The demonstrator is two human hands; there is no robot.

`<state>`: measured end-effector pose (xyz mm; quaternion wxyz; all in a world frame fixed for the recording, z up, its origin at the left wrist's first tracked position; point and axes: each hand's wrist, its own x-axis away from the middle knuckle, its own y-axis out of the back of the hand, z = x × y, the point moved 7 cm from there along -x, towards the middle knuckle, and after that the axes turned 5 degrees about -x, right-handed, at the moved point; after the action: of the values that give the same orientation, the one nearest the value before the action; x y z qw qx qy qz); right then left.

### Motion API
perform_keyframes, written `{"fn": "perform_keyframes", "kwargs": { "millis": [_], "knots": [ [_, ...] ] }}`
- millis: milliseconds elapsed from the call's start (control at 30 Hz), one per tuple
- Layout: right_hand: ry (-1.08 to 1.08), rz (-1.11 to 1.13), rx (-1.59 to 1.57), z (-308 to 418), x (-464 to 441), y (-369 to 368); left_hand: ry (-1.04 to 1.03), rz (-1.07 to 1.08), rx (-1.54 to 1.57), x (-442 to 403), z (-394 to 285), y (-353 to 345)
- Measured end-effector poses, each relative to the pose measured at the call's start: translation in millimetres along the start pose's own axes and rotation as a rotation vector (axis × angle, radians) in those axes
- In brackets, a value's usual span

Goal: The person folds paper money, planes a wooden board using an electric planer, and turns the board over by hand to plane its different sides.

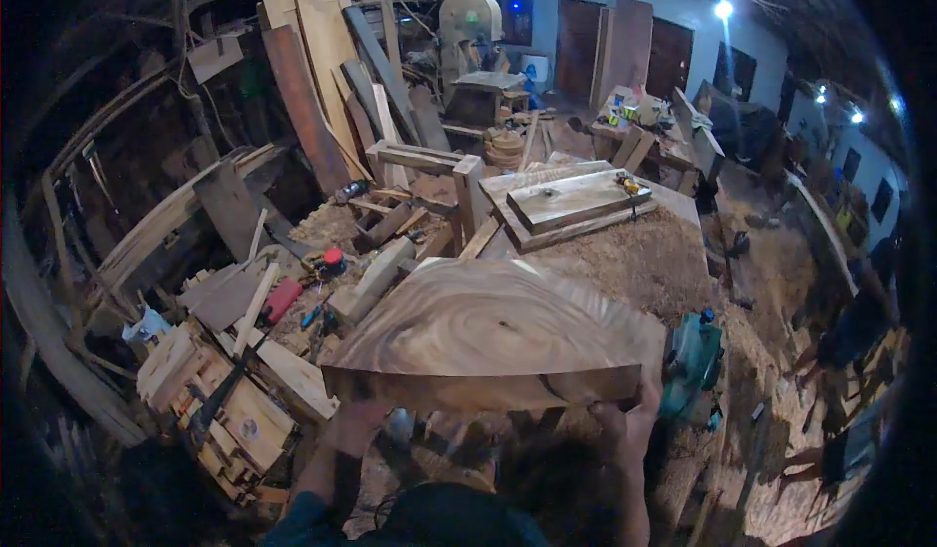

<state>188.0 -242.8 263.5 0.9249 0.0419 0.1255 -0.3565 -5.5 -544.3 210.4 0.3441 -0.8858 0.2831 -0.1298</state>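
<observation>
A thick wooden slab (488,327) with swirling grain and a dark knot spans the middle of the head view, its cut front edge facing me. At its near left corner is my left hand (356,425), blurred and partly beneath the edge, gripping it. My right hand (630,420) grips the near right corner, thumb against the front face and the other fingers mostly hidden. Just right of the slab sits a green power tool (695,357).
Behind the slab, smaller boards (576,201) lie stacked on a sawdust-covered bench (634,254). Tall planks (322,69) lean at the back left. Scrap wood (229,401) is piled at left, near a red tool (283,300). Another person (864,303) is at far right.
</observation>
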Motion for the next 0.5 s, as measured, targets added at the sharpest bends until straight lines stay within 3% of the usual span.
{"fn": "perform_keyframes", "kwargs": {
  "millis": [267,367,467,500],
  "knots": [
    [-0.097,0.020,-0.180,-4,-5,-4,0.000,-0.033,-0.019,4,3,-2],
    [0.023,-0.196,-0.306,-26,2,18,0.051,-0.054,-0.058,21,19,3],
    [-0.059,-0.287,-0.458,-58,20,45,0.216,-0.100,-0.097,31,67,5],
    [-0.060,-0.339,-0.176,-84,37,71,0.290,-0.128,-0.113,31,88,3]
  ]
}}
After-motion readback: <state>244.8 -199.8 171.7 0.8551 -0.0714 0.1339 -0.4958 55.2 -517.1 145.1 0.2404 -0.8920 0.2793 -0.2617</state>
